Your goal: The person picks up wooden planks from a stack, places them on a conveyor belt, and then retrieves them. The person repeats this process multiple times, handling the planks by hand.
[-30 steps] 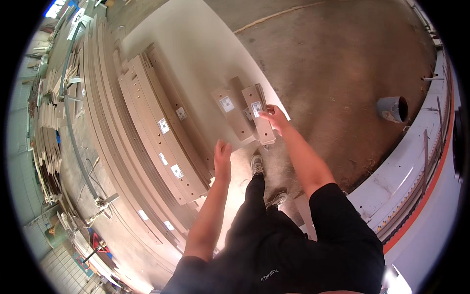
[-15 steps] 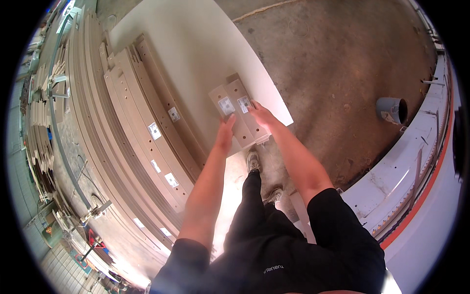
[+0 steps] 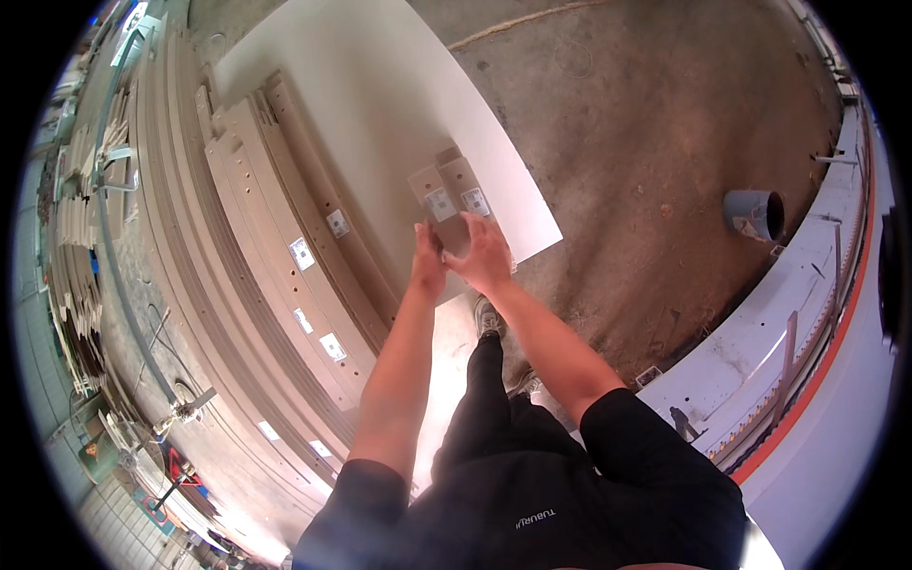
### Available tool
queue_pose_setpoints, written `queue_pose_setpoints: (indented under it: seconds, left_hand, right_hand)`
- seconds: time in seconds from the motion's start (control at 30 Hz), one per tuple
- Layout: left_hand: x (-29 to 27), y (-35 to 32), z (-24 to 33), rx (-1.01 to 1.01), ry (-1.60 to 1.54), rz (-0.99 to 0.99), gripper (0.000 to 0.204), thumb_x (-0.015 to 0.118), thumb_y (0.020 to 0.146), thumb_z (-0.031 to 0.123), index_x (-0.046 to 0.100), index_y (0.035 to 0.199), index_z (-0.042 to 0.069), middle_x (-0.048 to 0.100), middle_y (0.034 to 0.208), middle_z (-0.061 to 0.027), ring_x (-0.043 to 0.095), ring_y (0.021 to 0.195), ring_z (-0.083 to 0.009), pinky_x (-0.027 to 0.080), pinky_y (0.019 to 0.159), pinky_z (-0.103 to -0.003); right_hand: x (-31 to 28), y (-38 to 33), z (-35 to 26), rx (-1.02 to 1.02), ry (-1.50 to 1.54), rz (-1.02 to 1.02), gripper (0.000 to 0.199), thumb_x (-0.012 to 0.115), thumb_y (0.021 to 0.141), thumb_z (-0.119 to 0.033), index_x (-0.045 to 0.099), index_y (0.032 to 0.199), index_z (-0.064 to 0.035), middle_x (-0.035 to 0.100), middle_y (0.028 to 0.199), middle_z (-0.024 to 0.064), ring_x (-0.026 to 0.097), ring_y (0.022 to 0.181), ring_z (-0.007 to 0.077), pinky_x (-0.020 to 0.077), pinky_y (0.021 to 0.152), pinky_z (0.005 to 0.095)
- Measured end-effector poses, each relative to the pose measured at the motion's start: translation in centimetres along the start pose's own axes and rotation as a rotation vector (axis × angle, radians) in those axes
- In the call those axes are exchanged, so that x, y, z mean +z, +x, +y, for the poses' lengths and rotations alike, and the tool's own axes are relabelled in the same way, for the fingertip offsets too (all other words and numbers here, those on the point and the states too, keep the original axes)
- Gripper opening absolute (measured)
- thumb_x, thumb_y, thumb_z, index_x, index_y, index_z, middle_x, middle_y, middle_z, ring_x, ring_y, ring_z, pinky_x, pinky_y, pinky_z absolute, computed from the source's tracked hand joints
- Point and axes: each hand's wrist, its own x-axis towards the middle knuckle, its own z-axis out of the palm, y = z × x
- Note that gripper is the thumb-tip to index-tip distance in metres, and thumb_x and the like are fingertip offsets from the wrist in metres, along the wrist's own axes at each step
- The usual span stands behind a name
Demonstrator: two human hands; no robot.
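Two short tan board pieces (image 3: 446, 195), each with a white label, are held side by side in front of me over a large white sheet (image 3: 380, 104) lying on the floor. My left hand (image 3: 427, 258) grips the near end of the left piece. My right hand (image 3: 484, 255) grips the near end of the right piece. Both hands are close together and touch each other.
A long stack of tan labelled boards (image 3: 275, 256) lies to the left of the white sheet. More panels (image 3: 76, 237) stand stacked at the far left. A grey pipe end (image 3: 755, 214) sits on the dirt floor at right, beside a white machine edge (image 3: 798, 323) with an orange stripe.
My hands came together at the near ends of the two pieces; a second ago my left hand was apart and lower. The pieces now sit further forward over the white sheet.
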Motion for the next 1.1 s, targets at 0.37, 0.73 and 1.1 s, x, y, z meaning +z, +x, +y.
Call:
queue_pose_setpoints:
  seconds: [0.37,0.73,1.1]
  left_hand:
    - [4.9,-3.5,1.8,-0.028,0.175,0.1,0.067,0.049,0.106,0.039,0.021,0.162,0.014,0.037,0.16,-0.0093,0.037,0.145,-0.0251,0.032,0.117,-0.045]
    - [2.8,-1.5,-1.9,0.019,0.188,0.07,0.065,0.052,0.105,0.046,0.03,0.159,0.018,0.04,0.157,-0.0055,0.036,0.144,-0.0242,0.032,0.115,-0.046]
    - [1.8,-4.0,-4.2,-0.079,0.289,0.188,0.062,0.056,0.102,0.05,0.042,0.151,0.015,0.046,0.151,-0.009,0.045,0.138,-0.0268,0.033,0.113,-0.048]
  right_hand:
    - [-2.8,0.6,4.8,0.13,0.021,0.006,0.073,0.08,0.082,-0.035,0.052,0.143,-0.007,0.062,0.13,0.018,0.055,0.125,0.0341,0.0437,0.11,0.0432]
    - [-2.1,3.9,8.6,0.515,0.507,-0.46,0.084,0.057,0.096,-0.062,0.044,0.15,0.0019,0.064,0.131,0.0211,0.069,0.103,0.0272,0.0557,0.085,0.0374]
    - [-10.3,-9.6,11.0,0.447,0.243,-0.088,0.077,0.056,0.094,-0.066,0.049,0.149,-0.0132,0.058,0.144,0.017,0.056,0.132,0.0357,0.0443,0.11,0.0438]
